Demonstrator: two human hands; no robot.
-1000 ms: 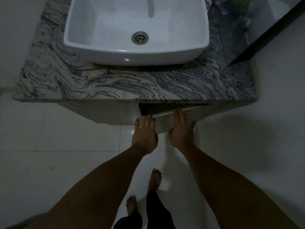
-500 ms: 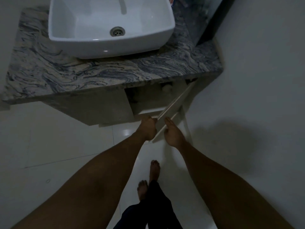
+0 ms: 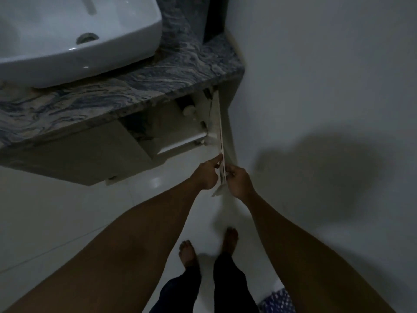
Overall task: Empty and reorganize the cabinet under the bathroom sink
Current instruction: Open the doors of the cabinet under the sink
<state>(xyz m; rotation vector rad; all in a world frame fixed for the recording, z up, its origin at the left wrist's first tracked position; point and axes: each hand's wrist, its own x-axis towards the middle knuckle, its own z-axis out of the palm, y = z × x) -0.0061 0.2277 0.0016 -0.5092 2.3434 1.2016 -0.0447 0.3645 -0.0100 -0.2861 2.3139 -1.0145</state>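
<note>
White flat door (image 3: 220,132) (edge-on), veined stone countertop (image 3: 135,91)

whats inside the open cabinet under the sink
Inside the cabinet only a pale round-topped item shows, high on the right; the countertop overhang and darkness hide the rest.

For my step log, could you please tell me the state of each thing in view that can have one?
right cabinet door: open wide, edge-on to the camera.
left cabinet door: closed.
cabinet: not yet emptied; a pale round item sits inside.
left hand: grips the right cabinet door's free edge.
right hand: grips that same edge.
sink: nothing in its visible part.
</note>
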